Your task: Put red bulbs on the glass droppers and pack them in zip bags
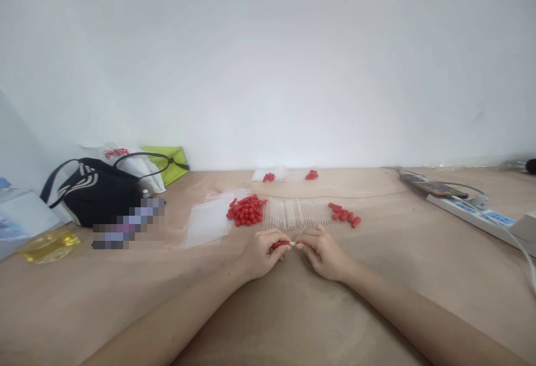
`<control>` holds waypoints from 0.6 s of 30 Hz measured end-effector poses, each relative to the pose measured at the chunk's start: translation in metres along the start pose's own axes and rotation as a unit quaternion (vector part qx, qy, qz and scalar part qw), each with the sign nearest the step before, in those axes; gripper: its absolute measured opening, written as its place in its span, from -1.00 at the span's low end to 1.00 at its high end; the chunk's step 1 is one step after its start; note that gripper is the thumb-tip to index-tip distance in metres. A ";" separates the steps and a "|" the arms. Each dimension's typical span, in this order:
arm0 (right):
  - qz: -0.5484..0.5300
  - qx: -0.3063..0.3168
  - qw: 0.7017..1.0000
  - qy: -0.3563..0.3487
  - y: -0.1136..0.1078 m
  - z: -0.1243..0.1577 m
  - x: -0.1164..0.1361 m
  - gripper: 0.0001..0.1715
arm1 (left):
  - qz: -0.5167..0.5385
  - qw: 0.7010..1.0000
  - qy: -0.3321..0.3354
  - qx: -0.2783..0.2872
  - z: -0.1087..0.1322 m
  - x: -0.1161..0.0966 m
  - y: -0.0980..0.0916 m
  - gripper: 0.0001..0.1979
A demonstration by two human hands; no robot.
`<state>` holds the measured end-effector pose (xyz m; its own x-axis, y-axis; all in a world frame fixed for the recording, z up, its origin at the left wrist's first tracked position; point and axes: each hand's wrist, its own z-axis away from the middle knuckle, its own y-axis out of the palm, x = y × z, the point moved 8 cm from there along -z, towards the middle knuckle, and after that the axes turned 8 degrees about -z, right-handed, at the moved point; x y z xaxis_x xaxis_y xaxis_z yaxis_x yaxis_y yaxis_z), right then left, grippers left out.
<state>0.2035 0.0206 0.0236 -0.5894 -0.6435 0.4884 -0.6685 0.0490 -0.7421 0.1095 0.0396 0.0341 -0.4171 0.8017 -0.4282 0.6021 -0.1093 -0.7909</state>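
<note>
Both my hands rest on a tan table (pixel 293 310), close together. My left hand (pixel 263 254) is closed in a pinch round a small red cap (pixel 280 243). My right hand (pixel 324 253) pinches a thin clear tube (pixel 293 243) whose end meets the red cap. Just beyond my fingers lies a row of several clear tubes (pixel 297 213). To the left of that row sits a pile of red caps (pixel 247 210). On its right is a smaller line of red pieces (pixel 345 214).
Clear zip bags (pixel 209 218) lie left of the caps. Small bags with red pieces (pixel 268 176) sit by the wall. A black bag (pixel 96 190), a green bag (pixel 167 162) and a yellow packet (pixel 50 245) are at left. A phone (pixel 435 188) and power strip (pixel 477 212) are at right.
</note>
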 end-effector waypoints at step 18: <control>0.162 -0.134 0.878 0.431 -0.081 0.001 -0.123 -0.66 | -0.165 0.967 -0.085 -0.176 0.002 0.029 -0.034 -0.84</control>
<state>0.3308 0.0950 0.0225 -0.8153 0.2482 0.5232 -0.4170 0.3753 -0.8278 0.0760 0.0654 0.0478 -0.7142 0.6472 -0.2665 0.5983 0.3668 -0.7124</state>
